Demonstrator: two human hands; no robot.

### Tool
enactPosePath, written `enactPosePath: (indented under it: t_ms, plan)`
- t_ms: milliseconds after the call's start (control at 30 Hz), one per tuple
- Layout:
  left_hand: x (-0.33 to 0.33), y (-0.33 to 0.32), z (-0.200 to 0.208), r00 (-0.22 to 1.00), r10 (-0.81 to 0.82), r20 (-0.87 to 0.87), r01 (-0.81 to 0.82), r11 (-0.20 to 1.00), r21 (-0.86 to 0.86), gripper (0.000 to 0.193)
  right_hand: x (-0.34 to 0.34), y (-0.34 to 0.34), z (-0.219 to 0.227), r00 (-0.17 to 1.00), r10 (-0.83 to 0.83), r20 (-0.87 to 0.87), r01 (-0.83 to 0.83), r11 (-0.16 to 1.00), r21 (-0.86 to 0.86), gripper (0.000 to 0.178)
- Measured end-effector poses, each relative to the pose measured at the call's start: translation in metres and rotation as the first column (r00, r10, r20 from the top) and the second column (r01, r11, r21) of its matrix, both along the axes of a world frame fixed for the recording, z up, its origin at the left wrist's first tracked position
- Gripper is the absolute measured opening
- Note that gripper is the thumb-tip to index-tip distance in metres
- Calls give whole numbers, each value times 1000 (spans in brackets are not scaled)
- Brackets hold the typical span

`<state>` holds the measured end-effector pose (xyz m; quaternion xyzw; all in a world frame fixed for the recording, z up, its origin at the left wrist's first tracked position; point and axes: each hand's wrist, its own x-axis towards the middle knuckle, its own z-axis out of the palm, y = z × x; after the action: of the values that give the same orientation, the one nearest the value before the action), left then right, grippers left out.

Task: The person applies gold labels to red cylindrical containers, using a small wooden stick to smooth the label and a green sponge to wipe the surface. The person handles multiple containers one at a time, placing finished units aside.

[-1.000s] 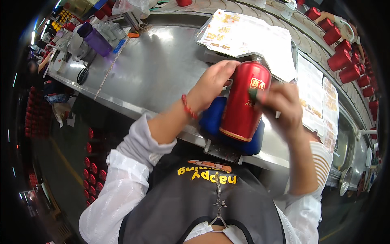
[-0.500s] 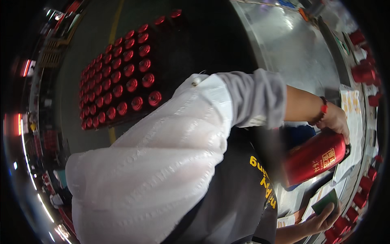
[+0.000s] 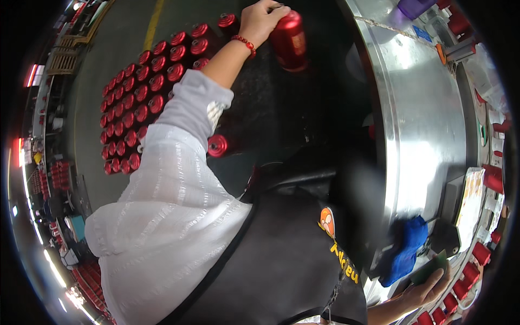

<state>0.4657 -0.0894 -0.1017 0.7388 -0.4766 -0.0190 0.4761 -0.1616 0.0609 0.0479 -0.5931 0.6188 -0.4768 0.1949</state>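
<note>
My left hand (image 3: 262, 23) is closed on the top end of a red bottle (image 3: 293, 44), a glossy cylinder with gold marking on its side. It hangs roughly upright, a little tilted, beside rows of similar red bottles (image 3: 156, 83) on the left. Low at the right, my right hand (image 3: 426, 290) grips a dark green flat pad (image 3: 433, 267) with the thumb along it. Close to that hand, a bright blue cloth-covered rest (image 3: 406, 250) lies at the metal bench's edge.
A shiny metal bench (image 3: 420, 119) runs down the right side. Printed sheets (image 3: 469, 203) lie along its far side, with several red parts (image 3: 481, 253) beyond. One red bottle (image 3: 218, 145) stands apart from the rows. A yellow line (image 3: 154, 24) crosses the floor.
My left hand has carried the red bottle from the bench at the right to the upper middle, beside the rows. The right hand stays low at the right with the green pad.
</note>
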Motion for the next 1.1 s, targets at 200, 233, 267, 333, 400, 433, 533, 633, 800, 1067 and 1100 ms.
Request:
enactPosePath:
  t_ms: [200,233,267,333,400,433,533,633,800,1067,1100]
  plan:
    - [93,-107,-116,968,197,154,-224,957,183,36,23,-6,-6,978,-206,-27,208,968,140,32]
    - [104,-119,-127,951,234,202,-270,948,171,35,28,-8,-6,971,-236,-21,237,959,157,32]
    - [115,-129,-138,948,243,205,-278,947,162,36,33,-11,-6,965,-264,-17,262,949,174,32]
    - [122,-147,-152,934,243,262,-283,950,129,36,41,-17,0,945,-258,-200,301,926,227,32]
    - [124,-159,-158,938,212,274,-250,961,114,36,66,-26,1,969,-134,-206,179,959,221,31]
    - [130,-156,-152,934,211,288,-249,963,103,36,76,-33,0,978,-56,-199,100,971,218,30]
    - [134,-136,-125,944,191,268,-222,971,92,36,99,-58,-10,954,244,-174,-219,964,151,29]
    - [129,-93,-78,973,133,187,-164,972,165,36,150,-80,-19,852,510,-120,-474,848,235,31]
    - [82,-11,12,768,-144,-624,26,980,-195,27,238,-106,-27,721,653,232,-677,594,435,46]
    - [-31,71,79,555,-398,-730,200,916,-347,19,287,-75,-80,490,661,568,-868,432,246,57]
    - [-39,78,81,558,-411,-721,215,911,-352,19,282,-69,-80,493,587,642,-861,433,266,57]
